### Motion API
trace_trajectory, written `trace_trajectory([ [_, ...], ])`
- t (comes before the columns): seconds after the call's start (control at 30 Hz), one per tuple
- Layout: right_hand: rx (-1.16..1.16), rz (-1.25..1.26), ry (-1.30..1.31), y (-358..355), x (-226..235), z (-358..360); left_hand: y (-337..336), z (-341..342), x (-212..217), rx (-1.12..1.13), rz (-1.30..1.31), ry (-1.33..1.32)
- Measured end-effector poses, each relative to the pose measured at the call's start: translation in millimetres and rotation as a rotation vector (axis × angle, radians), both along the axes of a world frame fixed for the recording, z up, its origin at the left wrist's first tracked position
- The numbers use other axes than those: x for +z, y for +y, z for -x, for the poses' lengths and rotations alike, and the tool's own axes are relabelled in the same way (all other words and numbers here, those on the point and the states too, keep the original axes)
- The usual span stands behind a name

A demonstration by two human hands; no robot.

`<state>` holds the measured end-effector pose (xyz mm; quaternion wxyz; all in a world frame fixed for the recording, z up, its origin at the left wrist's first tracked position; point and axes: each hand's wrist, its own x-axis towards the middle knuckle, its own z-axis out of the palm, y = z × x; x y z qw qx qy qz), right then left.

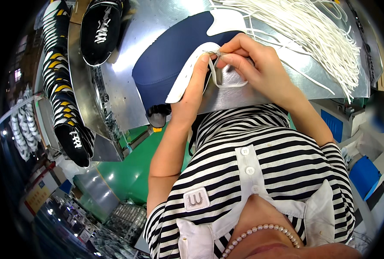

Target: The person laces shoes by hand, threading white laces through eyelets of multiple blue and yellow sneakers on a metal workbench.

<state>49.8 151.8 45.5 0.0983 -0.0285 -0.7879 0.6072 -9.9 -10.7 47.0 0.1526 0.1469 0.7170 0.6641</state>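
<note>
Head view: left hand (192,93) steadies the soft, light shoe upper (170,64) at the table's (127,93) near edge; right hand (252,64) fingers pinch the limp lace (226,84). Best gripped by its stiff tip.

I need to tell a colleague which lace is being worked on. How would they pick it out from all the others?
Start at the shiny metal table, where a navy shoe upper with a white edge lies. Both hands meet at that edge: the left hand steadies it, the right hand pinches the lace. Unlike the loose bundle of white laces beyond, it loops alone beneath the fingers.
</note>
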Motion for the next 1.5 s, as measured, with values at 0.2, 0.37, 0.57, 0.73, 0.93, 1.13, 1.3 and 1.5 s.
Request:
trace_trajectory([
  [0.2, -0.033, 0.065, -0.032, -7, -2, -3, -5, 6, -4, -0.023, -0.037, -0.107],
  [0.37, -0.031, -0.027, -0.144, -8, 5, -1, -4, 3, -11, -0.006, -0.019, -0.002],
  [0.57, 0.002, -0.567, -0.068, -13, 1, 22, 1, 2, -4, -0.091, 0.432, 0.910],
  [0.73, 0.131, -0.601, -0.118, 3, 19, 21, -18, 4, -21, -0.061, 0.283, 0.384],
  [0.93, -0.091, -0.280, 0.000, 45, -8, 26, -11, 21, -15, -0.064, -0.146, -0.190],
  [1.13, -0.207, 0.012, -0.189, 36, -30, 56, -26, 42, -21, -0.235, 0.274, 0.133],
  [1.3, -0.293, 0.137, -0.048, 26, -21, 40, -36, 24, -7, -0.284, 0.767, 0.584],
  [1.5, -0.042, 0.216, -0.224, -11, -30, 21, -19, 13, -1, -0.134, 0.656, 0.910],
])
